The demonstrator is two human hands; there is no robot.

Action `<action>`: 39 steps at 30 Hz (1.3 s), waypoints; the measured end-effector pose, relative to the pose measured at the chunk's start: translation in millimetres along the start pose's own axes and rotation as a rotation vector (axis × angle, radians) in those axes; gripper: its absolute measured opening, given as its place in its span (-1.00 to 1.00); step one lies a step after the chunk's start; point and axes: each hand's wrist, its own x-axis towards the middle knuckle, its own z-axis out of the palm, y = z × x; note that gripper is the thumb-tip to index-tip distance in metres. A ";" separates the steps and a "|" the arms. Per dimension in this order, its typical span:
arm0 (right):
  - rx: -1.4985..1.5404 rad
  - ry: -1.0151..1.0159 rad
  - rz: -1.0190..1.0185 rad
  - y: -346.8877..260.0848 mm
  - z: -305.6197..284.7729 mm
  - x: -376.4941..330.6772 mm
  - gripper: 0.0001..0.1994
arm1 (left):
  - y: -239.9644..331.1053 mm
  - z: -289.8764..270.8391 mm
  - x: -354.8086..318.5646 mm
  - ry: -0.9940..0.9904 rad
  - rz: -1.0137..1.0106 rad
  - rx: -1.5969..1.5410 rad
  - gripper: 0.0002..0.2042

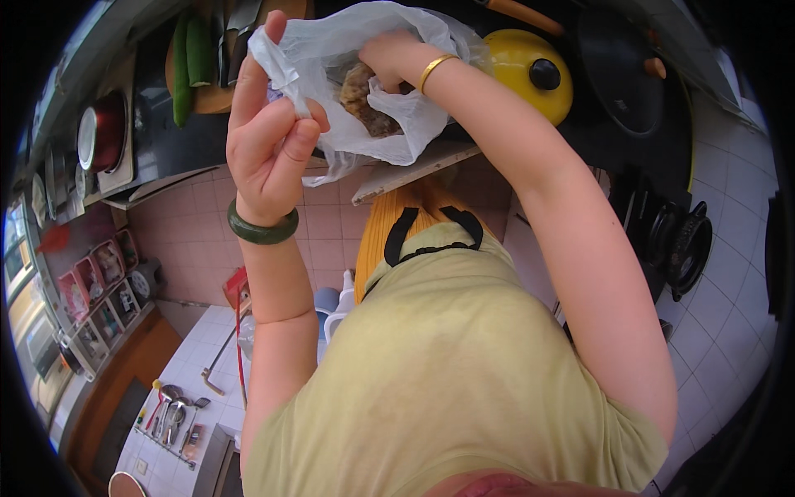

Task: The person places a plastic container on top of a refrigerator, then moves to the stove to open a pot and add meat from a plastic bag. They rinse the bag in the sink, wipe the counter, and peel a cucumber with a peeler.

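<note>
A thin, whitish plastic bag (319, 37) gapes wide over the dark counter. My left hand (269, 145) is closed on the left edge of its mouth, pinching the film between thumb and fingers. Inside lies a brown, lumpy, rough-surfaced thing (362, 95) whose kind I cannot make out. My right hand (391, 58) reaches into the bag from the right with its fingers curled down beside the brown lump. Its fingertips are hidden, so what they grip does not show.
A yellow lidded pot (513, 70) stands close to the bag's right, with a dark wok lid (617, 70) beyond. To the left, cucumbers (199, 54) and knives lie on a round wooden board (217, 101). A dark red pot (112, 132) sits farther left.
</note>
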 end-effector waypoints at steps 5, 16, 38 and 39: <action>0.180 0.188 -0.158 8.7 13.0 -29.6 -0.40 | 5.8 0.0 5.8 0.052 0.089 0.097 -0.72; 0.268 0.436 -0.144 4.3 28.1 -111.4 -0.84 | -1.0 4.6 1.0 0.011 0.022 0.096 -0.81; 0.412 0.412 -0.055 1.8 11.0 -109.2 -0.79 | -8.5 23.1 13.8 0.269 0.012 0.618 -0.82; 0.481 0.406 -0.031 0.7 23.6 -112.0 -0.78 | -3.7 25.1 13.4 0.258 -0.004 0.765 -0.82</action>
